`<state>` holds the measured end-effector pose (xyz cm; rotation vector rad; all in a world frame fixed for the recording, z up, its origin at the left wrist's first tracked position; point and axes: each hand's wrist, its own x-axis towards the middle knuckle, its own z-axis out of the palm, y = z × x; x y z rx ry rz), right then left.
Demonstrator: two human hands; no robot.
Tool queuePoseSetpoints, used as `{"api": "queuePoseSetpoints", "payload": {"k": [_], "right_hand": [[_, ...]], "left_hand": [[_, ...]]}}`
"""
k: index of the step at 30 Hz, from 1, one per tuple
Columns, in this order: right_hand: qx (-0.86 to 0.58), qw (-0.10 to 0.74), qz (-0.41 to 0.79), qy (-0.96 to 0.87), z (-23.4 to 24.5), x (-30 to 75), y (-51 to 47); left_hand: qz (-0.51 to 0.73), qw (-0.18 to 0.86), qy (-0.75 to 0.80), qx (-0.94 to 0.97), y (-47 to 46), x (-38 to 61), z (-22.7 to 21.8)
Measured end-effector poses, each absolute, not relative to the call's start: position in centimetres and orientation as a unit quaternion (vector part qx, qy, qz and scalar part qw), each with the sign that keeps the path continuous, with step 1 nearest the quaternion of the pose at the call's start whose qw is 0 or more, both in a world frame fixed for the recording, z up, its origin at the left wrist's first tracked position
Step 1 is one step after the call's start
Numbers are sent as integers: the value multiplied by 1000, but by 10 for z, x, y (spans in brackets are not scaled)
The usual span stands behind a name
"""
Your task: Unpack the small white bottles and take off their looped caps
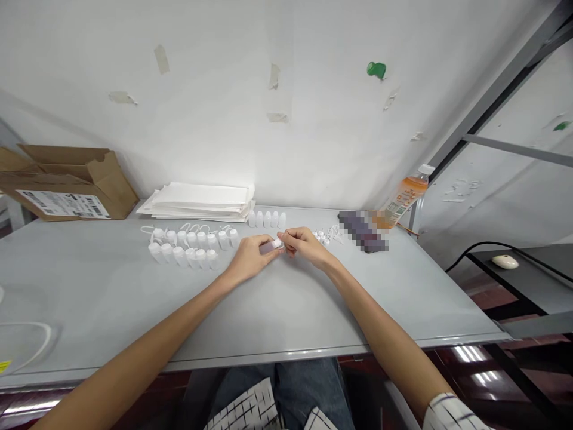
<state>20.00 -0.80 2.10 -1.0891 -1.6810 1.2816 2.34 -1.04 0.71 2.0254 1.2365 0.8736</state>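
Small bottle [268,246] lies clamped in the left hand [249,257], the right hand [305,245] pinched at its cap [277,243].

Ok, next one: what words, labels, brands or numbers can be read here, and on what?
None reads clearly.
White label on the cardboard box: print and barcode-like marks, too small.
Orange drink bottle: large characters on its label, too blurred.
Yellow patch at the left edge: too small.
Small white bottles: no print discernible.

Head-worn view, forward and down over table [286,316]
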Motion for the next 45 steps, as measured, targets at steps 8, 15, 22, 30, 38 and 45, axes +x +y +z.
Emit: {"api": "queuePoseSetpoints", "payload": {"k": [8, 15, 22, 30, 38, 45], "right_hand": [[-421, 411, 515, -624, 21, 198, -8], [-413, 438, 523, -604, 20, 201, -5], [-424, 465, 502, -594, 28, 209, -4], [-439, 486, 474, -588, 28, 218, 1], [-437, 466, 471, -608, 25, 216, 2], [-449, 443, 470, -617, 26, 214, -1]], "left_hand": [[323, 471, 451, 686, -13, 25, 15], [334, 512, 453, 648, -11, 26, 12], [345, 557, 438, 616, -10, 27, 9], [315, 601, 416, 605, -8, 27, 4], [350, 571, 447, 593, -9, 26, 6], [313, 572, 434, 622, -9, 24, 8]]}}
